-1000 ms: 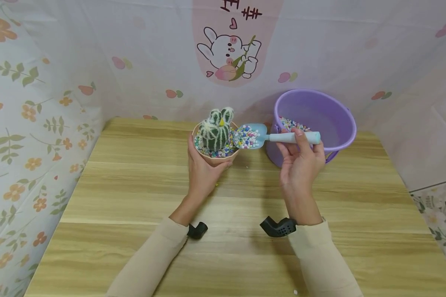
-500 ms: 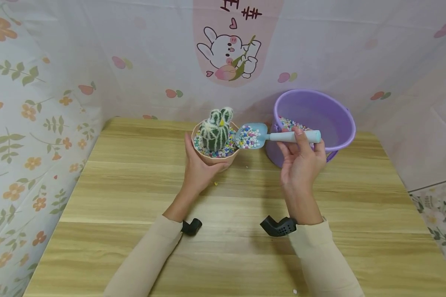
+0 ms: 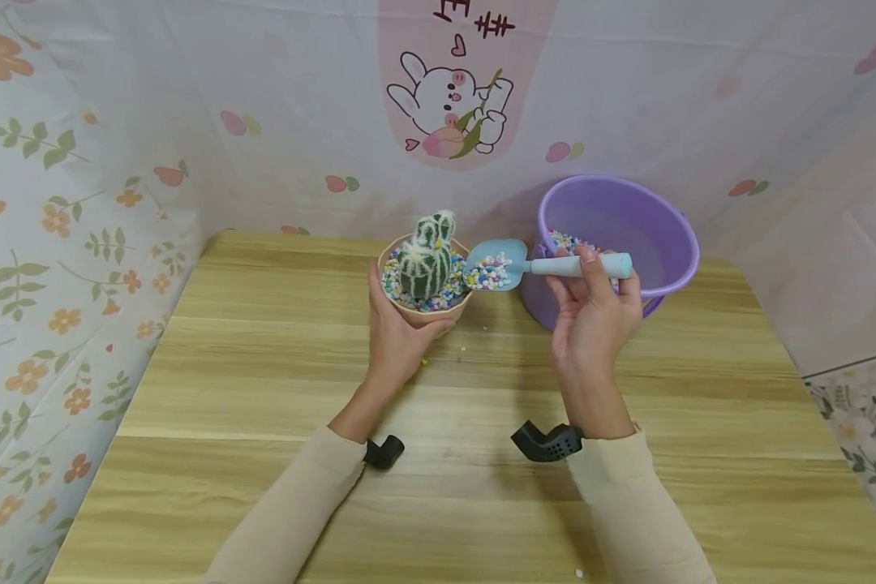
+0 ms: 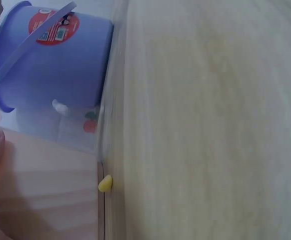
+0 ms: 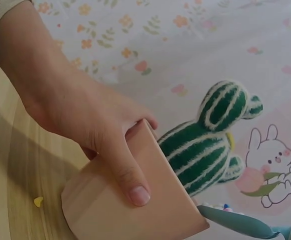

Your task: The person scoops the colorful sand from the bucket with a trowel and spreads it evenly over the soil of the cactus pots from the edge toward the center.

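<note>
Head view: your left hand (image 3: pixel 400 337) grips the pot (image 3: pixel 436 316), cactus (image 3: pixel 422 272) inside; your right hand (image 3: pixel 591 320) grips the scoop (image 3: pixel 547 267), loaded with beads (image 3: pixel 489 274), at the pot's rim. Left wrist: bucket (image 4: pixel 55 65) beyond the pot. Right wrist: left thumb (image 5: pixel 135 187) against the pot's wall.

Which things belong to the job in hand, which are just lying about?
Likely job:
peach tapered pot, in the left hand
fuzzy green-and-white cactus, in the pot
pale blue scoop, in the right hand
multicoloured pebbles, on the scoop
round purple bucket with more pebbles

Just lying about:
small yellow piece, beside the pot
small white bits, on the wooden table
</note>
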`<state>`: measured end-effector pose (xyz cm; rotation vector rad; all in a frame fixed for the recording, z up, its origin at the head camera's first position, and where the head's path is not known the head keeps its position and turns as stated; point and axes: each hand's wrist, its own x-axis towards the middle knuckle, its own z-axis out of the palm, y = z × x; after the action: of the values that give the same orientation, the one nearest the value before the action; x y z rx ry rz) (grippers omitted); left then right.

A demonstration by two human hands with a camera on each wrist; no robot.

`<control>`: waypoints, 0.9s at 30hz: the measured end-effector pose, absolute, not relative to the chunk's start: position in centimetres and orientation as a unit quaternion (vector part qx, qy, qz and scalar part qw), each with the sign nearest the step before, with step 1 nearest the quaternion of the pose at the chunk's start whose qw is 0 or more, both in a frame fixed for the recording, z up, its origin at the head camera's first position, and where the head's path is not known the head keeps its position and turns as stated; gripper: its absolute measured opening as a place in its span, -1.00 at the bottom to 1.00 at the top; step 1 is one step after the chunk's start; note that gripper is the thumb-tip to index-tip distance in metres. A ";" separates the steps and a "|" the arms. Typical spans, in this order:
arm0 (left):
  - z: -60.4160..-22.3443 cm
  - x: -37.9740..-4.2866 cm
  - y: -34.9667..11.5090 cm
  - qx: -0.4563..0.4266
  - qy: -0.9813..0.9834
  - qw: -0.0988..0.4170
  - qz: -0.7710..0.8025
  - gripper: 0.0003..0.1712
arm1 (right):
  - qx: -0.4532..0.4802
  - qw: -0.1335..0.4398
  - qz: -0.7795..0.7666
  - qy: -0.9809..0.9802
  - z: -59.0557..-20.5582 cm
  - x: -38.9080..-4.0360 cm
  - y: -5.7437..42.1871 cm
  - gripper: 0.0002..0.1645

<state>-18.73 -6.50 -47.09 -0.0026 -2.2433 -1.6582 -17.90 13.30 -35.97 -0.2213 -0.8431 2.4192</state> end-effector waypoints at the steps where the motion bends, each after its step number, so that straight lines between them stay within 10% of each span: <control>1: -47.1 -18.7 -6.4 0.001 -0.793 0.177 -0.583 0.57 | -0.083 0.280 0.904 -0.313 -36.0 -17.9 13.3 -0.61; 27: -47.2 -19.4 -7.6 -0.040 -0.798 0.141 -0.584 0.51 | -0.069 0.280 0.898 -0.334 -35.6 -17.9 13.2 -0.66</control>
<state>-19.38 -7.62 -47.16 -0.1143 -2.3057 -1.6876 -17.92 13.16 -35.63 -0.1860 -0.8945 2.4069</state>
